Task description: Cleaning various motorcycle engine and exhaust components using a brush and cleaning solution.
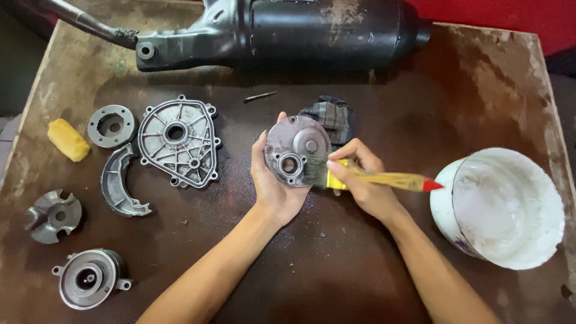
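surface: stained brown table | white bucket right | red wall behind

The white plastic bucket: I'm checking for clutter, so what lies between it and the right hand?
Head view: only the brush's yellow handle with red tip spans from right hand toward white plastic bucket.

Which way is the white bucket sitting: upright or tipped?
Tipped. The bucket leans on the table, its open mouth turned toward the camera so the whitish inside wall shows. Whether it holds liquid: cannot tell.

No packages, labels, signs or screens show anywhere on the worktable.
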